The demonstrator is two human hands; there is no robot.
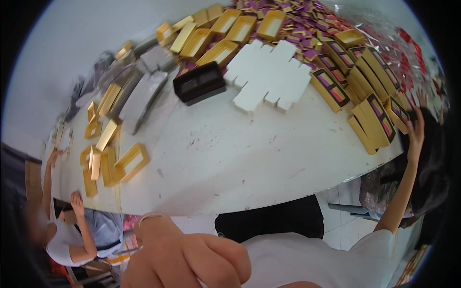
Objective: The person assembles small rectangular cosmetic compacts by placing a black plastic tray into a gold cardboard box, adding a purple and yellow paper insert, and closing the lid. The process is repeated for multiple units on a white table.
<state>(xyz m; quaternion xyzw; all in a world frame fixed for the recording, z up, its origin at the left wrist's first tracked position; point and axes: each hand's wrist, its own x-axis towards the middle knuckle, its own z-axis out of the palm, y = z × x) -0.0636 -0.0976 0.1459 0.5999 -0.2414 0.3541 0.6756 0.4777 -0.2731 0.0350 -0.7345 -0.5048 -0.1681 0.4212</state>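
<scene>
Gold window boxes (372,120) stand stacked at the worktop's (240,158) right edge, your right hand (416,129) open against them; your left hand (187,259) hangs curled, empty, below.

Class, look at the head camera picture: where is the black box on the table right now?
The black box lies on the far part of the white table, a little left of centre, just left of the flat white cardboard blanks and below the row of open gold trays.

Head camera looks down (tilted, close) at white table (230,158).
</scene>
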